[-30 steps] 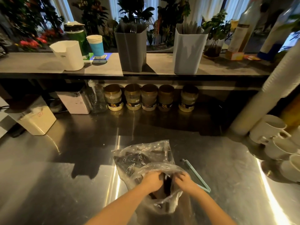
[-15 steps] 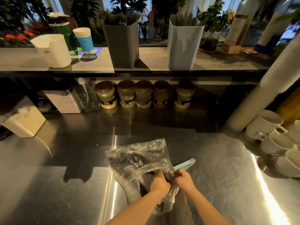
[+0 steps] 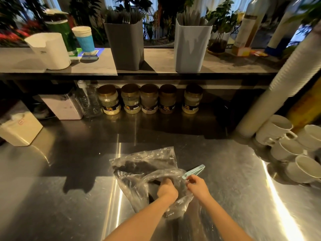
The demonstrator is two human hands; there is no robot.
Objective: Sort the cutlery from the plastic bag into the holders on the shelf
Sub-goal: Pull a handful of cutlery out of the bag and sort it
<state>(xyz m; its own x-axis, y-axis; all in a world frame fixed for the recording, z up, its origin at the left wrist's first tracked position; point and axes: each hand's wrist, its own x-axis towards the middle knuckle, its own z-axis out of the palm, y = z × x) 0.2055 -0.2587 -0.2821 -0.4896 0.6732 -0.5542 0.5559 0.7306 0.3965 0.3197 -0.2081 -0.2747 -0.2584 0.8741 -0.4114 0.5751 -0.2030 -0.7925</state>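
Two risks: left hand [image 3: 167,188], curled inside the plastic bag [image 3: 144,162], hold unseen, might tear it; right hand [image 3: 198,186] pinched the blue clip [image 3: 194,170], which could slip.

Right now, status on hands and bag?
Left hand in plastic bag, grip hidden. Right hand pinches blue clip at bag mouth. Shelf holders unblocked.

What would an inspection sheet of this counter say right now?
Surface: shiny steel counter.
Job's things: clear bag of dark cutlery on counter; grey holder and pale holder on shelf, both holding cutlery.
Clutter: five jars under shelf; white mugs and cup stack at right.
Hands: left hand in bag mouth, grip unclear; right hand pinches teal clip.
Cables: nothing seen.
Surroundings: plants behind shelf.
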